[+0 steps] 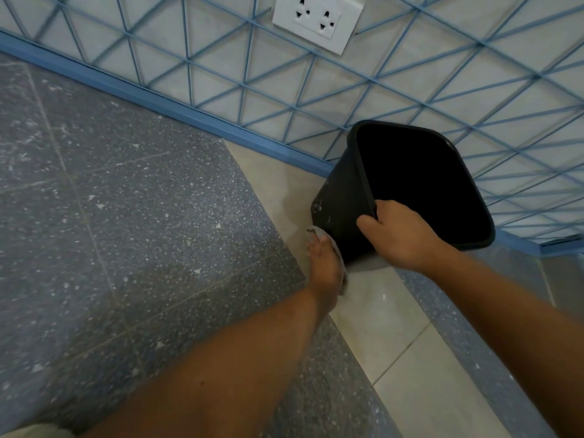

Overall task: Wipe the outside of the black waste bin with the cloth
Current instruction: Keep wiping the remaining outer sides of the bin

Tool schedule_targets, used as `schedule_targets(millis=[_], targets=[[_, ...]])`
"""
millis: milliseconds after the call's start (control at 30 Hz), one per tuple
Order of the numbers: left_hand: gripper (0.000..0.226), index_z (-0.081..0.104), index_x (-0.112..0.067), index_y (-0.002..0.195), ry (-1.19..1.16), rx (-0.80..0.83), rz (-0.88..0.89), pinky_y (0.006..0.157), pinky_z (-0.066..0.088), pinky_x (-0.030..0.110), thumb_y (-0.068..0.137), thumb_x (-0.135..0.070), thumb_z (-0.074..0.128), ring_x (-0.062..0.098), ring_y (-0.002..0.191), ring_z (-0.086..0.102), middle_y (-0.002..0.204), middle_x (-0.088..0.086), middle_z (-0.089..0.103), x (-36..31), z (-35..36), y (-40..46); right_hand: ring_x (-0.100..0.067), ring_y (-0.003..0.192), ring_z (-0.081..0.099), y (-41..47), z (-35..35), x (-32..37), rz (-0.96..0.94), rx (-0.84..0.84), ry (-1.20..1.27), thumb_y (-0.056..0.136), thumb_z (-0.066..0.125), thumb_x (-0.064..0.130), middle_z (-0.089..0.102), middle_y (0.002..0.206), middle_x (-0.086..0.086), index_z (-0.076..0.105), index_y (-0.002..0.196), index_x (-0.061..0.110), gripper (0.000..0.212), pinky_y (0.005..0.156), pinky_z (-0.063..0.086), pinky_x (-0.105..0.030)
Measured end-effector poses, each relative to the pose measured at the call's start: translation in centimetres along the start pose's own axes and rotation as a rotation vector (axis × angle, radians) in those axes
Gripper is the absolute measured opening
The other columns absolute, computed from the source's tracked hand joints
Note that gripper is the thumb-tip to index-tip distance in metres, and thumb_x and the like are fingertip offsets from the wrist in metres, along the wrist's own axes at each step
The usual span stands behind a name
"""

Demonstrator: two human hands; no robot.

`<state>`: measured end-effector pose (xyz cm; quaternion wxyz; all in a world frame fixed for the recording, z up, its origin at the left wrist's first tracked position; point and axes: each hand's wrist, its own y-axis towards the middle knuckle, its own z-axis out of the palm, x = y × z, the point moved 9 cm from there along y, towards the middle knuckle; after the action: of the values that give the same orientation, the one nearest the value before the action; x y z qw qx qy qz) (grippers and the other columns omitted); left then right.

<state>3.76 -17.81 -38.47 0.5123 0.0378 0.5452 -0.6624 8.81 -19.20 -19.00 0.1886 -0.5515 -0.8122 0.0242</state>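
While the right hand (399,233) grips the near rim of the bin (341,197), thumb on the outside and fingers curled over the lip into the opening, the left hand (325,263) presses the cloth (339,257) flat against the lower part of the bin's left wall. Left fingers lie fairly straight along the cloth; whether any tuck round its edge cannot be told. The bin stands on the pale floor strip (395,327) close to the blue skirting (158,99), tilted away from the person and towards the patterned wall (410,74), its mouth open to the camera.

Findings: pale scuffs and specks show on the left wall above the cloth, so that face appears not yet clean.

Recommendations: keep the rim hold firm so the bin does not slide or tip under pressure. Work the cloth in long overlapping strokes from rim to base, palm flat. Turn the bin by the rim to present each face in turn, including the side towards the wall. Refold the cloth when soiled. Lighter pressure near the base should prevent the bin skidding on the smooth tile.
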Motion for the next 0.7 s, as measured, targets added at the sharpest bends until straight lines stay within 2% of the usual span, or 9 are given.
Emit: schedule_targets(millis=[100, 167, 267, 333, 400, 467, 533, 567, 700], targets=[[0.056, 0.022, -0.020, 0.169, -0.092, -0.007, 0.171, 0.135, 0.019, 0.054, 0.116, -0.037, 0.019, 0.028, 0.165, 0.021, 0.177, 0.008, 0.022, -2.9, 0.8, -1.1, -0.021, 0.052, 0.044, 0.1, -0.1, 0.0, 0.012, -0.026, -0.031, 0.091, 0.047, 0.026, 0.044, 0.056, -0.005, 0.038, 0.060, 0.016, 0.034, 0.054, 0.036, -0.033], [0.054, 0.023, -0.026, 0.169, -0.153, -0.018, 0.245, 0.135, 0.018, 0.052, 0.117, -0.037, 0.023, 0.022, 0.166, 0.020, 0.177, 0.001, 0.023, -3.1, 1.0, -2.1, -0.021, 0.052, 0.045, 0.2, 0.0, 0.0, 0.008, -0.023, -0.045, 0.092, 0.047, 0.027, 0.045, 0.056, -0.004, 0.038, 0.061, 0.017, 0.034, 0.054, 0.035, -0.032], [0.055, 0.024, -0.028, 0.169, -0.189, -0.049, 0.173, 0.134, 0.019, 0.058, 0.116, -0.043, 0.021, 0.031, 0.165, 0.023, 0.176, 0.006, 0.028, -2.6, 0.8, -1.0, -0.021, 0.052, 0.047, 0.1, 0.0, 0.0, 0.003, -0.035, -0.086, 0.093, 0.046, 0.028, 0.046, 0.056, -0.004, 0.038, 0.062, 0.018, 0.035, 0.053, 0.038, -0.032], [0.059, 0.027, -0.027, 0.168, -0.260, -0.074, 0.128, 0.134, 0.020, 0.054, 0.114, -0.050, 0.020, 0.027, 0.163, 0.027, 0.175, 0.003, 0.030, -3.0, 1.0, -0.2, -0.021, 0.052, 0.047, 0.2, 0.0, -0.1, 0.001, -0.056, -0.093, 0.093, 0.046, 0.029, 0.046, 0.056, -0.004, 0.038, 0.062, 0.018, 0.034, 0.053, 0.038, -0.032], [0.058, 0.028, -0.025, 0.168, -0.279, -0.047, 0.168, 0.134, 0.022, 0.051, 0.115, -0.047, 0.024, 0.024, 0.162, 0.030, 0.174, 0.002, 0.032, -3.1, 1.7, -0.9, -0.020, 0.051, 0.047, 0.3, 0.0, -0.1, -0.007, -0.065, -0.097, 0.093, 0.047, 0.030, 0.046, 0.056, -0.004, 0.037, 0.062, 0.019, 0.034, 0.051, 0.036, -0.031], [0.057, 0.031, -0.022, 0.167, -0.259, -0.013, 0.167, 0.133, 0.024, 0.056, 0.115, -0.045, 0.025, 0.033, 0.161, 0.032, 0.173, 0.011, 0.034, -2.2, 1.7, -1.7, -0.019, 0.049, 0.047, 0.2, 0.0, -0.1, -0.011, -0.064, -0.101, 0.094, 0.047, 0.029, 0.045, 0.054, -0.003, 0.038, 0.062, 0.019, 0.034, 0.049, 0.034, -0.030], [0.060, 0.031, -0.017, 0.166, -0.201, -0.069, 0.077, 0.131, 0.020, 0.064, 0.115, -0.047, 0.021, 0.047, 0.160, 0.027, 0.172, 0.026, 0.029, -1.5, 0.6, -0.8, -0.017, 0.047, 0.045, 0.1, 0.1, 0.0, -0.019, -0.066, -0.105, 0.094, 0.046, 0.029, 0.044, 0.052, -0.002, 0.038, 0.062, 0.020, 0.034, 0.048, 0.034, -0.029], [0.061, 0.029, -0.016, 0.167, -0.227, -0.081, 0.042, 0.132, 0.019, 0.064, 0.115, -0.047, 0.019, 0.047, 0.161, 0.025, 0.173, 0.026, 0.025, -1.8, 0.4, -0.1, -0.017, 0.046, 0.045, 0.0, 0.2, 0.0, -0.025, -0.069, -0.106, 0.094, 0.046, 0.029, 0.044, 0.052, -0.002, 0.038, 0.062, 0.020, 0.034, 0.049, 0.034, -0.028], [0.058, 0.025, -0.021, 0.169, -0.269, -0.064, 0.172, 0.133, 0.024, 0.054, 0.115, -0.044, 0.024, 0.028, 0.162, 0.029, 0.175, 0.007, 0.029, -3.4, 1.2, -1.3, -0.019, 0.048, 0.046, 0.2, 0.1, 0.4, -0.043, -0.056, -0.108, 0.093, 0.047, 0.029, 0.045, 0.053, -0.002, 0.038, 0.061, 0.019, 0.035, 0.050, 0.036, -0.030]])
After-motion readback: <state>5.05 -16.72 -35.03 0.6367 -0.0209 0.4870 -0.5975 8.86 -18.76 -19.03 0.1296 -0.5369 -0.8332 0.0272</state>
